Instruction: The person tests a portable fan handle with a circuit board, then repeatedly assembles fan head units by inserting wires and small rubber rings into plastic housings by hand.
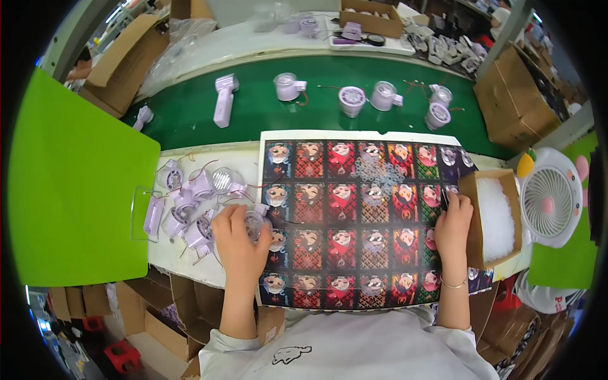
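My left hand (242, 239) is curled round a small lilac fan head (256, 223) with a clear cover, at the left edge of the printed sheet (342, 209). Beside it lies a cluster of similar lilac fan heads (185, 199), thin wires trailing from several of them. At the right side of the sheet my right hand (455, 221) is closed, with a slim dark object (444, 200) at its fingertips, its kind too small to make out. Many small clear rings (379, 175) lie heaped on the sheet's far half, between the hands.
Just right of my right hand stands a cardboard box (470, 221) of white, fluffy-looking material, then a white desk fan (548, 197). Across the far side runs a green belt (253, 73) carrying several lilac fan parts. A green panel (82, 183) borders the left.
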Demonstrator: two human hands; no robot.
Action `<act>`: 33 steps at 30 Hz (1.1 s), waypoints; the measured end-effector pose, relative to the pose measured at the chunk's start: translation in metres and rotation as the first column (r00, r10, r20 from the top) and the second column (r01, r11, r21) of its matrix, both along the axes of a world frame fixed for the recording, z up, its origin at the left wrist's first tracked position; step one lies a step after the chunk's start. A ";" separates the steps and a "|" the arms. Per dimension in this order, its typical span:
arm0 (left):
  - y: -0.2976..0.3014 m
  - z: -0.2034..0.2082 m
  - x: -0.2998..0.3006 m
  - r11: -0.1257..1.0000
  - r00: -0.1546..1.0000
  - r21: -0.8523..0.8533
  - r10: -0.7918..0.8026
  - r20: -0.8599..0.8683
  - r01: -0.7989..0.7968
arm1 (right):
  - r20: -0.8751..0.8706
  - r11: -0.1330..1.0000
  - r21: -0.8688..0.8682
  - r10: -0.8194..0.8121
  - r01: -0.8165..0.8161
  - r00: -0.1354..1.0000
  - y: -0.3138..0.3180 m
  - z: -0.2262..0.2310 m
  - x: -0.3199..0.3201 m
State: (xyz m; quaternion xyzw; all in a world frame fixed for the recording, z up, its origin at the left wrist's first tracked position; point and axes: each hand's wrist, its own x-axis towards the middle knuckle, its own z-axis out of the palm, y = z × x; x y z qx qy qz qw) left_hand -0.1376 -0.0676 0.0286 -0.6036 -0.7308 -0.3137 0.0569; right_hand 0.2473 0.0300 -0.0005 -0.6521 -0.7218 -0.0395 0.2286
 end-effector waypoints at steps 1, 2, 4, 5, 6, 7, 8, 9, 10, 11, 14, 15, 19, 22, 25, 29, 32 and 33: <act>0.003 -0.001 0.002 0.998 0.999 -0.047 0.030 -0.034 -0.032 | 0.014 0.999 0.039 0.010 -0.010 1.000 -0.002 0.003 -0.010; 0.004 -0.002 0.004 0.995 1.000 -0.103 -0.006 -0.024 0.003 | -0.010 0.998 0.044 0.035 -0.034 0.999 -0.002 0.009 -0.017; 0.007 0.000 0.011 0.983 0.995 -0.155 -0.094 0.033 0.098 | -0.125 0.980 0.039 0.197 -0.194 0.972 -0.005 0.014 -0.032; 0.007 0.001 0.018 0.977 0.988 -0.166 -0.116 0.107 0.132 | -0.183 0.955 0.018 0.293 -0.294 0.938 -0.006 0.014 -0.039; 0.007 0.000 0.027 0.970 0.975 -0.175 -0.134 0.180 0.166 | -0.241 0.938 -0.053 0.321 -0.343 0.916 -0.006 0.021 -0.048; 0.004 -0.003 0.037 0.974 0.949 -0.120 -0.153 0.276 0.192 | -0.237 0.916 -0.045 0.378 -0.399 0.895 -0.006 0.018 -0.056; 0.002 -0.005 0.050 0.973 0.929 -0.068 -0.189 0.317 0.221 | -0.254 0.912 -0.088 0.369 -0.401 0.894 -0.006 0.020 -0.062; 0.000 -0.006 0.063 0.970 0.908 -0.015 -0.223 0.356 0.245 | -0.271 0.905 -0.131 0.361 -0.406 0.892 -0.005 0.021 -0.067; -0.001 -0.007 0.077 0.966 0.906 -0.010 -0.239 0.349 0.259 | -0.268 0.907 -0.137 0.352 -0.397 0.897 -0.003 0.019 -0.070; -0.004 -0.007 0.090 0.966 0.864 -0.025 -0.219 0.452 0.258 | -0.239 0.912 -0.170 0.329 -0.373 0.913 0.002 0.017 -0.074; -0.012 -0.017 0.115 0.970 0.687 0.039 -0.199 0.698 0.241 | -0.158 0.924 -0.126 0.340 -0.360 0.927 0.011 0.009 -0.085; -0.016 -0.024 0.119 0.971 0.554 0.034 -0.163 0.817 0.236 | -0.144 0.926 -0.110 0.344 -0.360 0.928 0.013 0.005 -0.088; -0.020 -0.044 0.128 0.960 0.432 0.023 -0.147 0.890 0.280 | -0.161 0.921 -0.108 0.354 -0.373 0.921 0.018 -0.004 -0.094; -0.015 -0.042 0.129 0.949 0.456 0.000 -0.152 0.877 0.316 | -0.184 0.921 -0.114 0.350 -0.373 0.919 0.018 -0.004 -0.090; -0.008 -0.035 0.131 0.914 0.335 0.052 -0.200 0.921 0.403 | -0.282 0.933 -0.043 0.331 -0.356 0.901 0.013 -0.002 -0.082; -0.001 -0.027 0.137 0.880 0.403 0.060 -0.276 0.873 0.472 | -0.492 0.912 -0.106 0.298 -0.397 0.818 0.002 0.015 -0.075; 0.000 -0.031 0.136 0.890 0.357 0.004 -0.187 0.915 0.455 | -0.654 0.893 -0.195 0.190 -0.406 0.732 -0.016 0.046 -0.068; 0.001 -0.032 0.134 0.879 0.317 0.009 -0.182 0.931 0.478 | -0.734 0.878 -0.238 0.119 -0.416 0.669 -0.024 0.055 -0.067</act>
